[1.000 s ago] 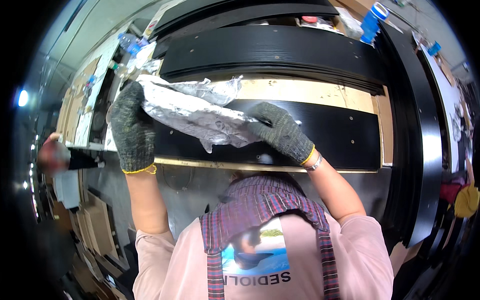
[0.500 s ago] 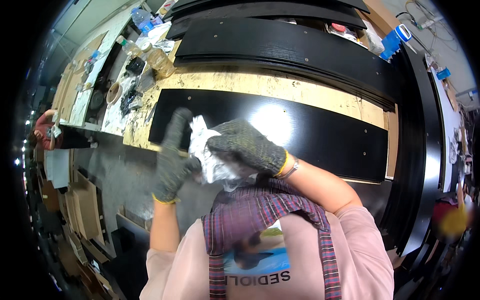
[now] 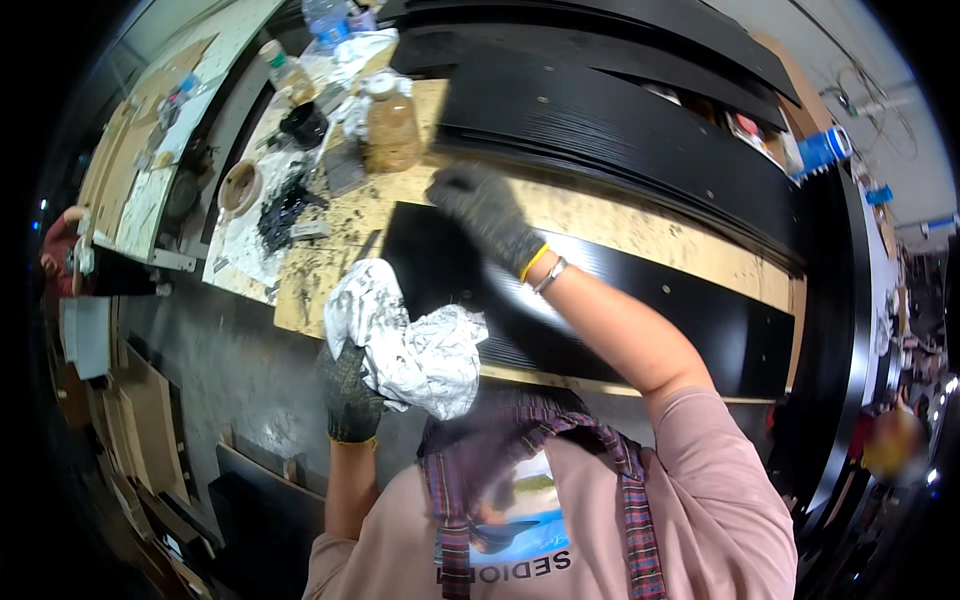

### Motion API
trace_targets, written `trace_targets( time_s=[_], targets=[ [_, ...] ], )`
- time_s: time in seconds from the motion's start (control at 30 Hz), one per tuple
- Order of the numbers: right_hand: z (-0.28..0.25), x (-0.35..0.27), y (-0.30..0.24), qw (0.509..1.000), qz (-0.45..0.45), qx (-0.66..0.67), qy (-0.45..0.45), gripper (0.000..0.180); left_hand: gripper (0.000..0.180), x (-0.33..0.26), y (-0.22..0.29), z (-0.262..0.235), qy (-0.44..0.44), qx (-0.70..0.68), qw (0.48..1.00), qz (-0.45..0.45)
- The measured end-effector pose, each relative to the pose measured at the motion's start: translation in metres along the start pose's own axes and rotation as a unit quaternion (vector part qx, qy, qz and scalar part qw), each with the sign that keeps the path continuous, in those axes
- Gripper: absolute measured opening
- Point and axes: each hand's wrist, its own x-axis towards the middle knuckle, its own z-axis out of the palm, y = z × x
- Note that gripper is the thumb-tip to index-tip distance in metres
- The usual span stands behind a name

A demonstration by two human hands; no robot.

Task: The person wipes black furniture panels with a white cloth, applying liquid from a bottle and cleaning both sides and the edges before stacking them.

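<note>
One crumpled white cloth (image 3: pixel 430 350), gripped by gloved left hand (image 3: pixel 352 395), overlaps near left corner of black panel (image 3: pixel 620 310) on worktop (image 3: pixel 300 290); contact unclear. Right hand (image 3: pixel 488 212) over panel's left end, blurred, fingers curled; cannot tell how tightly. Step, judged: cloth handling at panel. Next move likely needs secure grip on loose folds. Shirt (image 3: pixel 600 470), near side of panel: dark printed lettering. Amber bottle (image 3: pixel 390 130) beyond panel's left end: no readable label.

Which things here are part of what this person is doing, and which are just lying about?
At the hands:
- crumpled white cloth, held by the gloved left hand
- near black board, below the gloved right hand

Apparently just lying about:
- stacked black boards
- bottle of yellowish liquid
- dark cup
- blue bottle
</note>
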Motion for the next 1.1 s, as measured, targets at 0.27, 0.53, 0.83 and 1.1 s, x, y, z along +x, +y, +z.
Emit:
trace_targets(
  time_s=[0.27,0.53,0.83,1.1],
  targets=[
    [0.026,0.159,0.002,0.947,-0.142,-0.270,0.097,0.064,0.037,0.021,-0.024,-0.111,-0.024,0.574,0.760,0.304],
    [0.048,0.183,0.006,0.984,-0.047,-0.169,-0.017,0.061,0.047,0.021,0.011,-0.104,0.020,0.573,0.777,0.261],
    [0.046,0.184,0.014,0.983,-0.022,-0.183,-0.018,0.062,0.038,0.055,-0.012,-0.101,-0.017,0.445,0.847,0.290],
    [0.051,0.169,0.001,0.976,-0.116,-0.182,0.017,0.043,0.040,0.086,-0.004,-0.042,0.016,0.335,0.931,0.147]
  ],
)
